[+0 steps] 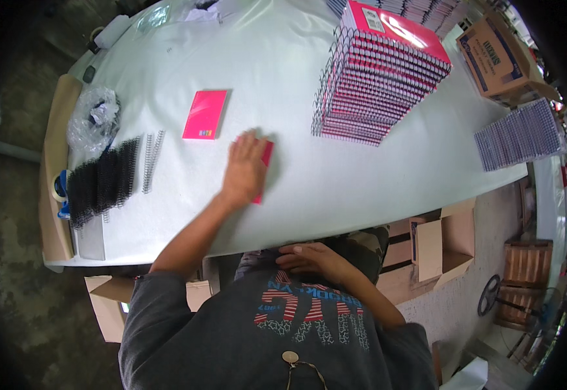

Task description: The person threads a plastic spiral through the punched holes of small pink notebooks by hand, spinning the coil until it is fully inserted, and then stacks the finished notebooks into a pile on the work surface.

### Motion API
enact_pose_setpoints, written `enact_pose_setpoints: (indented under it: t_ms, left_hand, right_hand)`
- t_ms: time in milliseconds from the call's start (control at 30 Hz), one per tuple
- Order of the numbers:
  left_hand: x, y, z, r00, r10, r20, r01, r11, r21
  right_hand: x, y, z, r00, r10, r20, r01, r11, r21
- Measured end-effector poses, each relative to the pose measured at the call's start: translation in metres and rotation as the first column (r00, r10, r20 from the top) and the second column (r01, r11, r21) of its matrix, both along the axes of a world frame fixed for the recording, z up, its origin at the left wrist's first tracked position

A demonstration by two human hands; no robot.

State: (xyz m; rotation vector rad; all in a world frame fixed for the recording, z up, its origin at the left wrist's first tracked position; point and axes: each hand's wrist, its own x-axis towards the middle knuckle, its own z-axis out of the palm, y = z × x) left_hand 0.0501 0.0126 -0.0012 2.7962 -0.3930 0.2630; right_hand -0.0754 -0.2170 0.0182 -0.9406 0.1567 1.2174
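My left hand (pixel 247 168) lies flat, fingers stretched out, on a small pink notebook (pixel 267 158) on the white-covered table. Most of this notebook is hidden under the palm; only its right edge and corners show. Just beyond and to the left rests another pink-covered notebook (pixel 205 114), apart from the hand. My right hand (pixel 311 260) is held low at my waist by the table's near edge, fingers loosely extended, with nothing visible in it. A tall stack of pink spiral notebooks (pixel 381 81) stands at the far right of my hands.
On the left lie black spiral coils (pixel 103 180), two loose coils (pixel 153 161), a tape dispenser (pixel 61 193) and a clear plastic bag (pixel 93 120). To the right are a cardboard box (pixel 497 58) and a wrapped bundle of notebooks (pixel 519 135). An open carton (pixel 449 244) sits below the table edge.
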Motion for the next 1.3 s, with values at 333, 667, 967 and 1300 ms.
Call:
enact_pose_setpoints:
  t_ms: [333, 667, 967, 1300]
  left_hand:
    - [-0.08, -0.077, 0.041, 0.78, -0.555, -0.29, 0.144, 0.61, -0.779]
    - [-0.058, -0.054, 0.06, 0.766, -0.526, -0.369, -0.214, 0.333, -0.918]
    - [-0.043, -0.027, 0.026, 0.892, -0.353, -0.282, -0.007, 0.613, -0.79]
    - [-0.006, 0.052, 0.033, 0.947, 0.301, 0.11, -0.276, 0.94, -0.2]
  right_hand:
    - [-0.022, -0.005, -0.011, 0.872, -0.485, 0.061, 0.488, 0.871, -0.05]
    - [0.029, -0.017, 0.001, 0.301, -0.582, 0.756, 0.763, 0.622, 0.175]
    - [0.079, -0.018, -0.001, 0.267, -0.18, 0.947, 0.514, 0.857, 0.017]
    - [0.08, -0.018, -0.005, 0.285, -0.125, 0.95, 0.509, 0.86, -0.039]
